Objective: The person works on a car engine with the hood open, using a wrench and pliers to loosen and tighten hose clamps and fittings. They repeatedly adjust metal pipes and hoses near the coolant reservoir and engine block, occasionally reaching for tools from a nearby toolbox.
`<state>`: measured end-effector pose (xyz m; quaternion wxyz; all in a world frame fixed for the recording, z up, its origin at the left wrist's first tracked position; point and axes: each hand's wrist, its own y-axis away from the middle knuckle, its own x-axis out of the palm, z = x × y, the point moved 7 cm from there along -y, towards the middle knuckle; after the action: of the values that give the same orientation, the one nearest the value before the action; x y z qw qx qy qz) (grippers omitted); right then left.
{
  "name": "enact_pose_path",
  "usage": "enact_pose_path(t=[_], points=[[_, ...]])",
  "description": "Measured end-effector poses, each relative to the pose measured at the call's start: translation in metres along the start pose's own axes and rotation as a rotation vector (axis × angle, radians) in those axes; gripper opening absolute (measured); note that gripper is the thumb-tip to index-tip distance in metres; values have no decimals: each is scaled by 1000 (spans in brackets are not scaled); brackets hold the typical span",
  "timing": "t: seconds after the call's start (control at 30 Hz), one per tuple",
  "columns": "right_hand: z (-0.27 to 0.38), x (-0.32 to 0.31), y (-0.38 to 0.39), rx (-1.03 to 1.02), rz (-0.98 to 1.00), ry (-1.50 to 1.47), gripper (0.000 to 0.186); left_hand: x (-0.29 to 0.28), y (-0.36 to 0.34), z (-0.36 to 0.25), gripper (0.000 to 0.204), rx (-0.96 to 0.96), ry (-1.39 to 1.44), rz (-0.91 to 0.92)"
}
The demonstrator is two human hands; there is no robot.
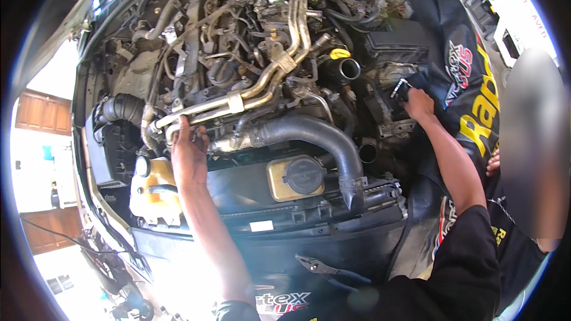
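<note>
At the far left, glare washes out much of the background around the brown wooden cabinets (43, 113). Next, in the left of the frame, you have a black ribbed rubber hose (120, 109), and below it a yellowed plastic reservoir (153, 193), its right side overlapped by your forearm.

Your left hand (189, 148), left of centre, has its fingers bent up against the lower end of the brassy twin metal pipes (256, 92), which run from there to the top of the frame, right of centre. Your fingers hide part of that end, so you cannot tell whether they grip or only touch it.

Below the pipes, a thick black curved hose (321, 134) bends down to the right. At bottom centre lie blue-handled metal pliers (324, 268), handle ends hard to make out against your dark clothing. Above, a yellow plastic loop (339, 54) sits beside an open-mouthed round duct (350, 69).

Right of centre, your right hand (419, 104) is partly curled at a small black-and-silver piece (401, 89); what it is, and whether you grip it, cannot be told. At the right edge, another person's hand (493, 163) is cut short by a blurred patch.
</note>
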<state>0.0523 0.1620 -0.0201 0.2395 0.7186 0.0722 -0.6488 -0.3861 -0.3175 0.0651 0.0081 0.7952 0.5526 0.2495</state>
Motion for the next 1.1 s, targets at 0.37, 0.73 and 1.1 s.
enact_pose_path(t=[0.37, 0.73, 1.1], points=[[-11, -7, -15, 47, 100, -363, 33, -9, -4, 4, 27, -56, 5, 53], [-28, -11, -37, -85, 91, -894, 23, -17, -13, 12, 25, -77, 52, 40], [115, -173, 59, -592, -188, -946, 23, 19, 22, -6, 45, -41, 106, -40]])
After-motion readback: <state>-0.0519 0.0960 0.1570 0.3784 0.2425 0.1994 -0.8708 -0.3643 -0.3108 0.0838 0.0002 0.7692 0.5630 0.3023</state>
